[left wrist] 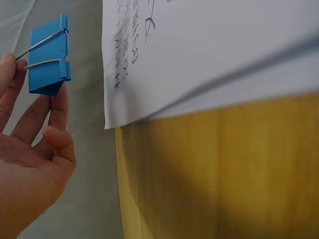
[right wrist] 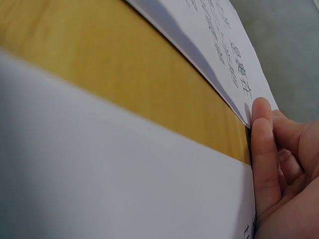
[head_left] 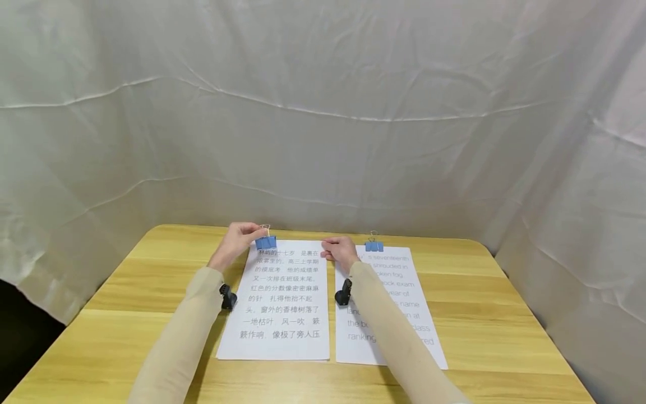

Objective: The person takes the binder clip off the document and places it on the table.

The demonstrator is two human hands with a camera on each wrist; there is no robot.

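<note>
A stack of white sheets with Chinese print lies on the wooden table. My left hand pinches the wire handles of a blue binder clip at the stack's top left corner. In the left wrist view the blue binder clip hangs just off the sheets' edge, apart from it, between my fingertips. My right hand holds the stack's top right corner. The right wrist view shows its fingers curled at that slightly raised corner.
To the right lies a second white sheet with English print, partly under my right forearm, with another blue clip on its top edge. White cloth hangs behind and at both sides of the table. Bare wood lies at the right.
</note>
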